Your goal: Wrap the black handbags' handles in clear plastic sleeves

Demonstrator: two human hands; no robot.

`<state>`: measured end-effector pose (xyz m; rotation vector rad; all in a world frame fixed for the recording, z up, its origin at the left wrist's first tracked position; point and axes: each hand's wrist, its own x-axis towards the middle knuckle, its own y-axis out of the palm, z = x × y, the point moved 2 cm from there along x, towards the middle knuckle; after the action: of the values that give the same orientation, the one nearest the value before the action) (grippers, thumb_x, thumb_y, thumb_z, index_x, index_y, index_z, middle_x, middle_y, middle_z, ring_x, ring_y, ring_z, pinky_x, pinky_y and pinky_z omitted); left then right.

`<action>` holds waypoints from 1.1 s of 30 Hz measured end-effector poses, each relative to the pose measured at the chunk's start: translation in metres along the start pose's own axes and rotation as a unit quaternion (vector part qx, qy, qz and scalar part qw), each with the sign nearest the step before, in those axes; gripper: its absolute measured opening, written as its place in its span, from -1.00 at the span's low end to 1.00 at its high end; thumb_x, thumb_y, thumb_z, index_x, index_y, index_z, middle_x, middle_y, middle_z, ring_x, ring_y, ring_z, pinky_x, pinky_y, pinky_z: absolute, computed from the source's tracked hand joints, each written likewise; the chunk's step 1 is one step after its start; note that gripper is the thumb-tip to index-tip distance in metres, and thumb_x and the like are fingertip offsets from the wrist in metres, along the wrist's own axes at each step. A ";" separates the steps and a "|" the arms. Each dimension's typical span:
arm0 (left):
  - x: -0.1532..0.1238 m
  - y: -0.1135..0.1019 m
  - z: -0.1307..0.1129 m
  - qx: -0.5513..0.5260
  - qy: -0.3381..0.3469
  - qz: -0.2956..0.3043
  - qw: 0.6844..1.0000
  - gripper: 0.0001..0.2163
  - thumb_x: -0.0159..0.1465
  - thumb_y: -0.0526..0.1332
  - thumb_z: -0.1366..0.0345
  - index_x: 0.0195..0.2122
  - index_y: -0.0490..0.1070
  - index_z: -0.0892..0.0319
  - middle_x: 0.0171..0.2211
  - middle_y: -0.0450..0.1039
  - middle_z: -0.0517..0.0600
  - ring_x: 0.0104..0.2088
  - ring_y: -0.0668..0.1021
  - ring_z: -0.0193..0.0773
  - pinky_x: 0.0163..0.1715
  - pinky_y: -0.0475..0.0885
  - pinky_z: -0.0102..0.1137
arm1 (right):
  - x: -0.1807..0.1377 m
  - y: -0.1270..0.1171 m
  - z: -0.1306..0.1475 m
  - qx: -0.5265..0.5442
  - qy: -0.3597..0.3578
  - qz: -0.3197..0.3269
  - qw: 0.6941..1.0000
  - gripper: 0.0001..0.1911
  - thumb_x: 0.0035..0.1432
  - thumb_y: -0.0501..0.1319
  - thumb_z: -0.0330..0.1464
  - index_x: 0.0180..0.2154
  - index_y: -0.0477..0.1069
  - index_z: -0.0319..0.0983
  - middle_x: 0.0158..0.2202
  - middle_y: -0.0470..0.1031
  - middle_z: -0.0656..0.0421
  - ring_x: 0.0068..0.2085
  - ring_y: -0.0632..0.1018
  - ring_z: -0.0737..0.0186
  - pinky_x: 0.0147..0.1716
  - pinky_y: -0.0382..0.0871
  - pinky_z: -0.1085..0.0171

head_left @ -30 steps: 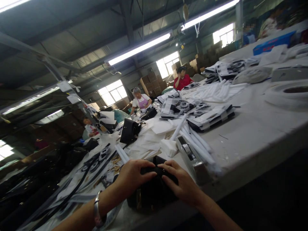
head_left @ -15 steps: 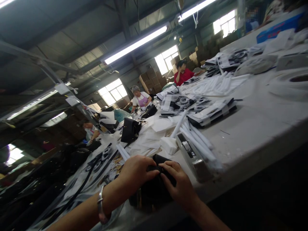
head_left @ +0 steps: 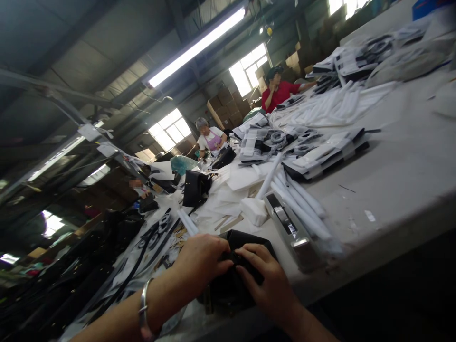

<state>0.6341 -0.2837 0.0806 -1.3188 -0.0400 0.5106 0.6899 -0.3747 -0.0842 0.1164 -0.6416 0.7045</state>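
A black handbag point(head_left: 228, 292) stands at the table's near edge, with my two hands meeting on its upper part. My left hand point(head_left: 201, 259), with a silver bangle on the wrist, pinches the bag's dark material between thumb and fingers. From the other side my right hand point(head_left: 267, 275) grips the same part, its fingers bent over the top and the thumb below. The two sets of fingertips almost touch. What exactly lies under them is too dark to make out. To the right of the bag is a grey tape dispenser point(head_left: 290, 230).
White foam tubes point(head_left: 299, 204) and a stack of white sheets point(head_left: 221, 199) lie beyond. Another black bag point(head_left: 194, 187) stands behind them. Wrapped flat packs point(head_left: 324, 156) cover the table's middle. Black straps point(head_left: 135, 256) lie at left. Several people work farther off.
The camera view has shifted slightly. Both hands stay on the handbag, and more of its top panel shows behind my fingers. My right fingers have moved a little along it.
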 end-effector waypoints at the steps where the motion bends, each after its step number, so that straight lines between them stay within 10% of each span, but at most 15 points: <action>1: 0.000 0.002 0.000 0.005 -0.004 -0.003 1.000 -0.83 0.18 0.31 0.21 -0.22 0.59 0.08 -0.30 0.63 0.04 -0.26 0.63 0.01 -0.30 0.41 -0.30 | 0.001 -0.001 0.001 -0.010 0.007 0.002 1.000 -0.68 0.23 0.17 -0.42 0.03 0.42 -0.18 -0.03 0.44 0.04 0.03 0.45 0.09 0.05 0.40 0.11; 8: -0.007 0.013 0.008 -0.075 -0.036 -0.043 0.996 -0.82 0.21 0.31 0.21 -0.16 0.55 0.03 -0.24 0.62 -0.03 -0.20 0.62 -0.06 -0.22 0.43 -0.31 | 0.024 -0.014 0.013 -0.063 0.055 0.023 0.996 -0.73 0.11 0.27 -0.47 -0.12 0.54 -0.17 -0.10 0.50 0.07 0.00 0.45 -0.01 0.05 0.37 -0.01; 17: -0.009 0.034 -0.003 -0.119 -0.008 -0.091 0.989 -0.88 0.26 0.25 0.29 -0.18 0.52 0.06 -0.27 0.60 -0.05 -0.26 0.62 -0.12 -0.27 0.44 -0.35 | 0.015 -0.002 0.007 0.138 0.185 0.007 0.973 -0.73 0.14 0.24 -0.49 -0.19 0.59 -0.05 -0.05 0.53 0.18 0.01 0.52 0.15 0.06 0.41 0.18; 33: 0.001 0.022 0.018 -0.319 -0.010 -0.070 0.945 -0.92 0.19 0.26 0.32 -0.30 0.53 0.12 -0.32 0.58 -0.08 -0.26 0.56 -0.23 -0.22 0.37 -0.43 | 0.028 -0.012 -0.002 0.021 0.078 0.076 0.994 -0.66 0.16 0.26 -0.37 0.00 0.50 -0.13 0.02 0.49 0.07 0.08 0.46 0.05 0.11 0.37 0.07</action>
<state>0.6219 -0.2632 0.0645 -1.9262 -0.3387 0.4007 0.7146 -0.3675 -0.0685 0.0518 -0.4897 0.8648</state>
